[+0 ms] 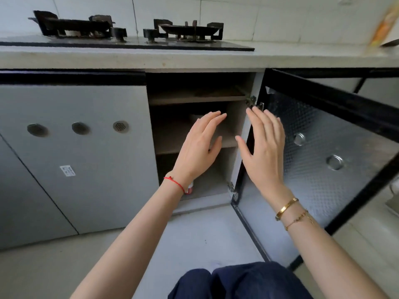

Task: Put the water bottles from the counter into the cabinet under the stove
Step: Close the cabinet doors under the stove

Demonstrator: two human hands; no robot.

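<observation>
The cabinet [234,124] under the stove [129,43] stands with its door [319,160] swung out to the right. Inside are two shelves and a bottom floor. My left hand [200,147] is open, fingers spread, in front of the middle shelf and holds nothing. My right hand [264,147] is open too, raised beside the cabinet's right edge near the upper hinge. A small part of a bottle with a red label [189,189] shows on the cabinet floor, mostly hidden behind my left wrist. No other bottle is in sight.
A closed grey cabinet door [75,147] with round vents lies to the left. The counter edge [194,59] runs above the opening. My knees in dark trousers [233,281] are at the bottom. A blurred orange object [382,26] sits at the counter's far right.
</observation>
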